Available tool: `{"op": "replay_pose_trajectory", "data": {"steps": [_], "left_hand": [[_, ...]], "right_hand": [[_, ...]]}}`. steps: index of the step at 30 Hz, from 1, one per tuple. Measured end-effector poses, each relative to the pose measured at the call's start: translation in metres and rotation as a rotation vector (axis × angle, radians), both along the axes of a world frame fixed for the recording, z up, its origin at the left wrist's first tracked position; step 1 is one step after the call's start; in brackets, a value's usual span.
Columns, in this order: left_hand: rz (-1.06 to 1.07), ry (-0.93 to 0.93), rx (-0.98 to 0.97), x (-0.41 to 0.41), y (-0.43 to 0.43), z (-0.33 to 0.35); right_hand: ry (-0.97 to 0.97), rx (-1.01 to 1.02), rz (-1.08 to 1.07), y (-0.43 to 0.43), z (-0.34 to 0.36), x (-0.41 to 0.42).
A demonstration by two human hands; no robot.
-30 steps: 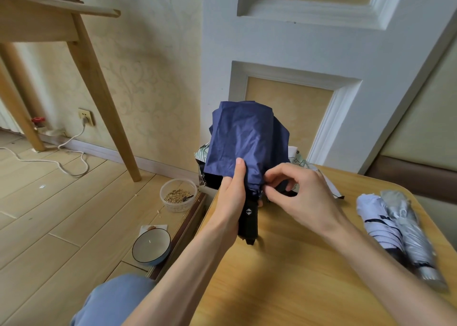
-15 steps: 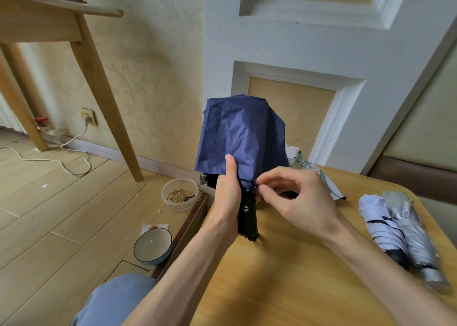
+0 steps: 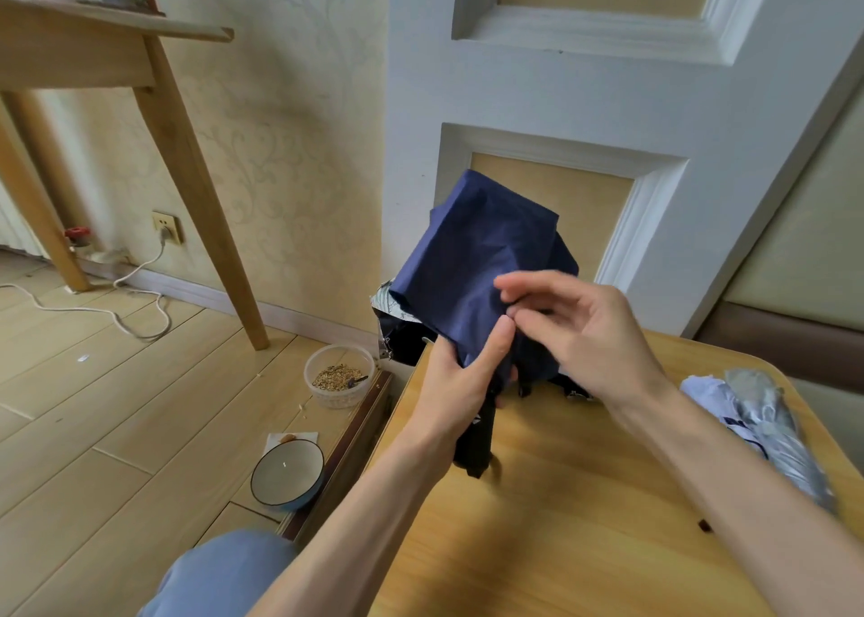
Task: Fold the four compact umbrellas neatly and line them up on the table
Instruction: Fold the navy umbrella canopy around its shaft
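A navy blue compact umbrella point(image 3: 481, 261) stands tilted above the wooden table point(image 3: 561, 523), canopy loose and bunched, black handle pointing down. My left hand point(image 3: 460, 392) grips it where the canopy meets the handle, thumb pressed on the cloth. My right hand point(image 3: 579, 331) pinches a fold of the navy cloth at the canopy's right side. A white umbrella point(image 3: 720, 406) and a silver umbrella point(image 3: 776, 439) lie folded side by side at the table's right edge. Behind the navy one, a patterned umbrella point(image 3: 388, 301) with a black underside shows partly.
On the floor to the left are a plastic tub of seeds point(image 3: 339, 375) and a blue-rimmed bowl point(image 3: 287, 478). A wooden table leg point(image 3: 201, 205) slants down further left, with a white cable point(image 3: 93, 312) across the floor. A white panelled wall stands close behind the table.
The navy umbrella has tilted more to the right and its canopy sits higher. My right hand has moved up from the handle's top onto the cloth and now pinches a fold.
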State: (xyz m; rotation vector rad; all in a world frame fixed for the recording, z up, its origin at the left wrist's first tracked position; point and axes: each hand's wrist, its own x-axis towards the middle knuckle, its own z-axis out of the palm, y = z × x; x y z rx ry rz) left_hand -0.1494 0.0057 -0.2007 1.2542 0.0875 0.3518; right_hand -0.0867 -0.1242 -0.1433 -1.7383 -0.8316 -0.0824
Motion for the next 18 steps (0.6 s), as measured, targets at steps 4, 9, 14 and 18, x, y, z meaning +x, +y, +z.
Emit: {"op": "replay_pose_trajectory", "data": {"steps": [4, 9, 14, 18], "left_hand": [[-0.061, 0.002, 0.068, -0.002, 0.002, -0.003], [-0.155, 0.019, 0.264, -0.005, 0.001, -0.005], [-0.088, -0.049, 0.558, -0.003, 0.002, -0.014], [0.035, -0.115, 0.841, -0.002, 0.005, -0.023]], "right_hand": [[-0.256, -0.045, -0.263, -0.007, 0.025, 0.028], [-0.300, -0.270, -0.216, 0.001, 0.068, 0.060], [-0.163, -0.350, -0.137, 0.002, 0.084, 0.066], [-0.298, -0.590, -0.280, 0.001, 0.076, 0.075]]}}
